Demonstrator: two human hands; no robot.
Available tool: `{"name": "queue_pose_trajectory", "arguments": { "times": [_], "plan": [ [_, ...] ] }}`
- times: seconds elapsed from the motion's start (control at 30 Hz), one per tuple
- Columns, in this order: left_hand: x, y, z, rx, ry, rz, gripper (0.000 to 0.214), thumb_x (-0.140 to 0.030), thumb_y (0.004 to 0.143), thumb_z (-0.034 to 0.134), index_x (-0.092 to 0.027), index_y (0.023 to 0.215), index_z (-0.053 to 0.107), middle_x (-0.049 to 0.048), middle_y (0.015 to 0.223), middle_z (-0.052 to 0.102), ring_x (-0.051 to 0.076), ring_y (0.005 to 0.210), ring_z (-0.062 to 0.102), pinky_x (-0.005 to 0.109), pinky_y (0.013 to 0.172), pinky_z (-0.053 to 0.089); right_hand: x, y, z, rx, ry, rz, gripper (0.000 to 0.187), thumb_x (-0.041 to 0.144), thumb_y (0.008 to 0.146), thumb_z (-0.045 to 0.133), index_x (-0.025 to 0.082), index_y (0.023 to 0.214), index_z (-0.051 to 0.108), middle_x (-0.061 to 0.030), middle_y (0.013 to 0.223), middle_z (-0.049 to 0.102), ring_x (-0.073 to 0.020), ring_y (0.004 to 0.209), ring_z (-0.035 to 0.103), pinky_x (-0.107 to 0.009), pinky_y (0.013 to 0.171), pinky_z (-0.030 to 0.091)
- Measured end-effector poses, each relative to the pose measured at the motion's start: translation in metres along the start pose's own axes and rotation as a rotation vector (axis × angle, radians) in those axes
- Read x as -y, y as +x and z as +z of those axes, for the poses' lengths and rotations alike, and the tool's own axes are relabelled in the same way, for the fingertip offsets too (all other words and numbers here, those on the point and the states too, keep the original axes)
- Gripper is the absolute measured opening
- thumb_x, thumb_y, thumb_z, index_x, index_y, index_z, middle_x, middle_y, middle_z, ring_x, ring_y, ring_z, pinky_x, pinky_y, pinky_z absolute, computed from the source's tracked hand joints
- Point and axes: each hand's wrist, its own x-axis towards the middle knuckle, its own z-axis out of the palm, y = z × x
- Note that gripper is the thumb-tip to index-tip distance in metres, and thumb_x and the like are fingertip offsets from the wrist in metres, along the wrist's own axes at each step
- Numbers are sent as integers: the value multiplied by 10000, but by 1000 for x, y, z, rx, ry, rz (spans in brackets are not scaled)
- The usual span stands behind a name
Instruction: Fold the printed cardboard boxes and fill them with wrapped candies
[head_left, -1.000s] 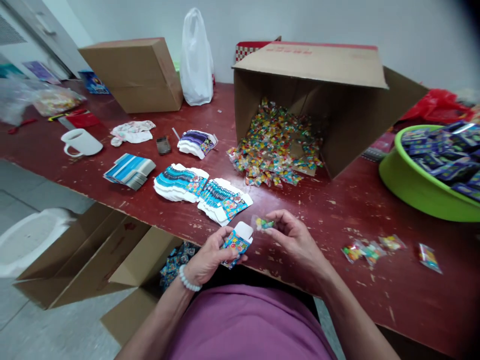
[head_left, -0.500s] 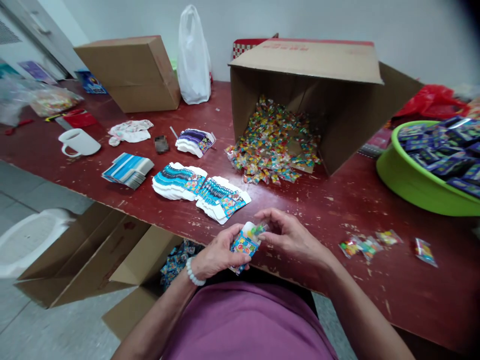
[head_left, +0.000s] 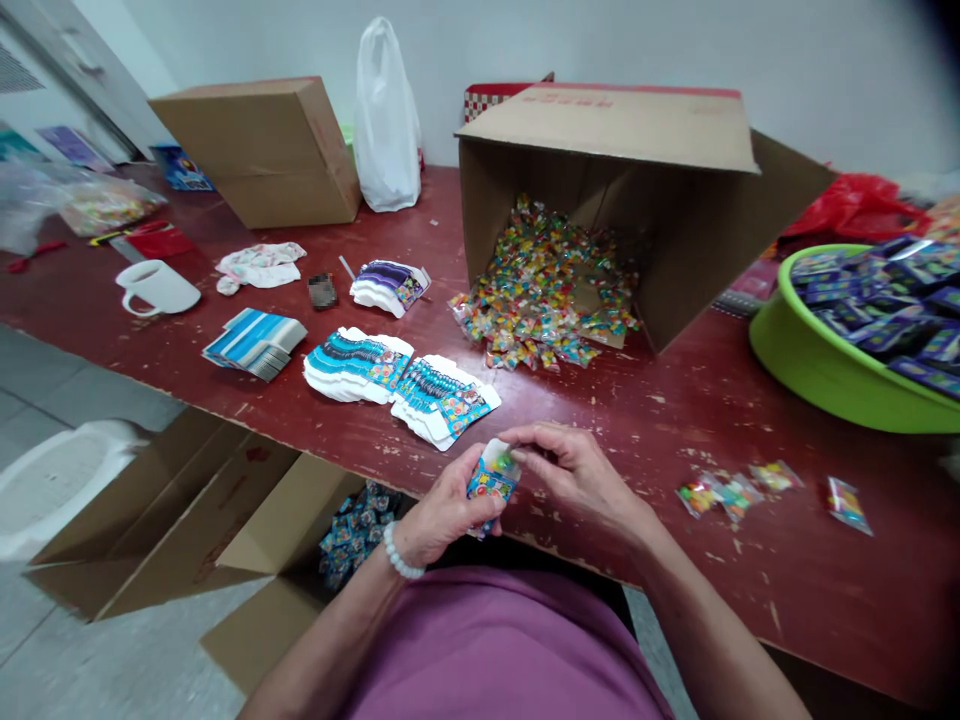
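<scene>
My left hand (head_left: 454, 505) grips a small blue printed box (head_left: 491, 487) upright above the table's front edge, its white flap up. A clear candy packet (head_left: 503, 460) with green and yellow sweets sits mostly inside the box mouth. At that mouth, my right hand (head_left: 574, 465) has its thumb and fingers closed on the packet's upper end; the fingertips partly hide it. Just beyond my hands lie two fanned rows of flat blue cartons (head_left: 450, 400). Several loose candy packets (head_left: 739, 495) lie to the right of my right hand.
Behind the cartons, a cardboard box (head_left: 607, 130) on its side spills candy packets (head_left: 555, 290). A green basin (head_left: 832, 385) holds purple boxes at the right. A white mug (head_left: 157, 287) and a purple carton stack (head_left: 390, 287) stand left. Below the edge, an open carton holds blue boxes (head_left: 356, 530).
The candy packet has gone down from above the box mouth to mostly inside it. My right hand has moved slightly left, over the opening.
</scene>
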Motion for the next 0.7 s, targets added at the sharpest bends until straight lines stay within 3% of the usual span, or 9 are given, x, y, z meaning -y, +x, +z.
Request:
{"name": "queue_pose_trajectory", "arguments": {
  "times": [0.23, 0.3, 0.37, 0.47, 0.57, 0.7],
  "plan": [
    [-1, 2, 3, -44, 152, 7, 378, -277, 819, 665, -188, 1151, 508, -8, 879, 552, 78, 595, 541, 213, 543, 460, 5, 5, 1, 45, -162, -52, 208, 150, 876, 585, 215, 1052, 673, -22, 908, 735, -169, 792, 677, -280, 726, 501],
    [-2, 3, 5, -72, 93, 25, 389, -257, 800, 683, -188, 1143, 513, -11, 866, 564, 79, 594, 547, 208, 548, 466, 9, 6, 7, -46, -155, -69, 160, 150, 857, 607, 201, 998, 662, -13, 838, 700, -152, 716, 640, -266, 678, 483],
    [-3, 5, 7, -116, -38, 24, 392, -274, 790, 698, -186, 1131, 524, -13, 837, 584, 83, 579, 562, 204, 542, 468, 11, 6, 10, -216, -153, -80, 69, 166, 856, 617, 201, 902, 654, -8, 793, 662, -147, 690, 604, -263, 650, 464],
    [-4, 8, 7, -192, -319, -37, 375, -430, 852, 610, -163, 1113, 565, 19, 795, 635, 125, 546, 611, 235, 517, 487, 9, 5, 10, -375, -144, -59, 68, 211, 888, 601, 216, 835, 643, -18, 800, 635, -163, 734, 588, -274, 648, 452],
    [-7, 11, 7, -264, -534, -85, 444, -502, 897, 504, -127, 1108, 617, 68, 787, 686, 162, 526, 635, 287, 506, 528, 4, 0, 13, -294, -73, -38, 77, 252, 907, 595, 229, 885, 665, -37, 870, 622, -177, 799, 598, -287, 677, 474],
    [-8, 14, 7, -338, -622, -79, 397, -433, 884, 563, -118, 1108, 657, 70, 777, 713, 149, 496, 624, 264, 456, 530, -2, -6, 28, -204, -31, -90, 132, 239, 922, 577, 248, 990, 690, -51, 950, 607, -186, 880, 612, -312, 754, 497]
  ]
}}
